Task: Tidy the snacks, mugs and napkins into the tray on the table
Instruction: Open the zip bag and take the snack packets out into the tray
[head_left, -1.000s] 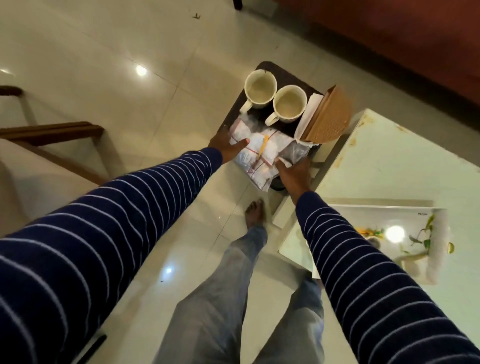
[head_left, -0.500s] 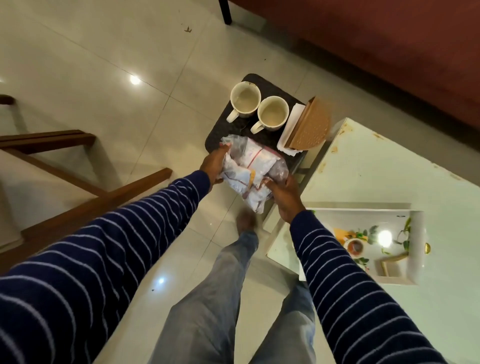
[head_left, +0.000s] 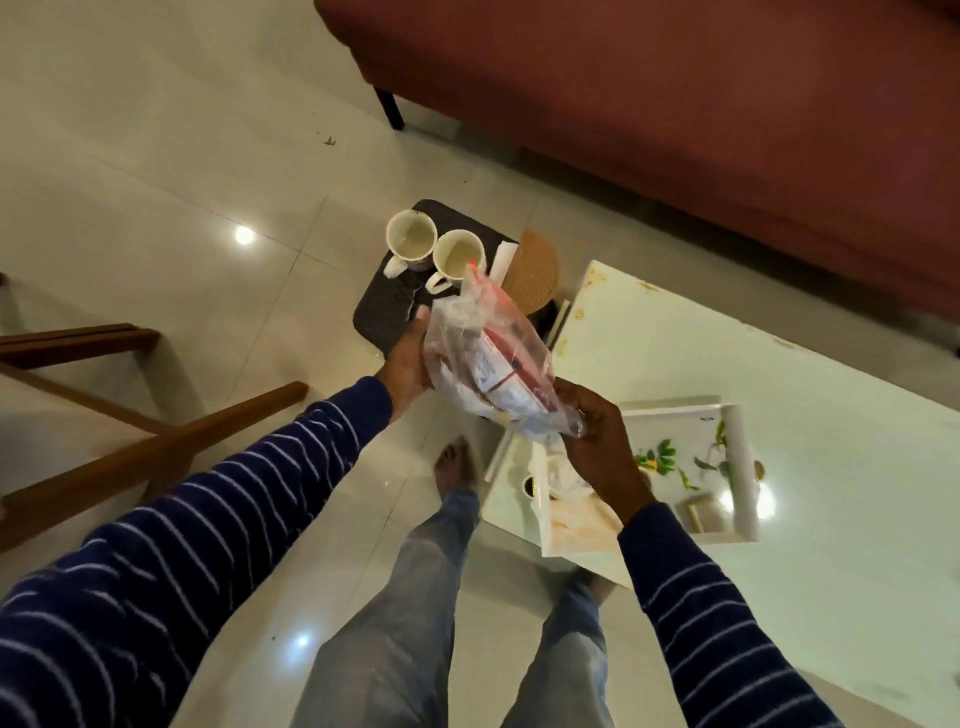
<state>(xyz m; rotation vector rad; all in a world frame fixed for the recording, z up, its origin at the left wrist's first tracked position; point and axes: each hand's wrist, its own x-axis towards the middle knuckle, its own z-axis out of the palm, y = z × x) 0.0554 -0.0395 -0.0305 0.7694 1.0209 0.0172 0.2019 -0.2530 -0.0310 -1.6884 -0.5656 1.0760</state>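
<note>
A clear plastic bag of snack packets (head_left: 488, 364) hangs in the air between my two hands, above the gap between stool and table. My left hand (head_left: 408, 364) grips its left side and my right hand (head_left: 597, 447) pinches its lower right corner. Two white mugs (head_left: 410, 240) (head_left: 458, 255) stand on a small dark stool (head_left: 382, 312). Beside them stands a wooden napkin holder (head_left: 532, 273) with white napkins (head_left: 501, 257). A white tray (head_left: 740, 467) with a leaf print lies on the white table (head_left: 727, 364), partly hidden by my right hand.
A red sofa (head_left: 675, 104) runs along the far side. Wooden chair legs (head_left: 156, 447) lie at the left on the shiny tiled floor. My legs and bare foot (head_left: 457, 462) are below the bag. Inside the tray sits a small wooden block (head_left: 704, 512).
Both hands lifted the snack bag off the stool and carried it right toward the table and tray. The view shifted back, showing more of the sofa.
</note>
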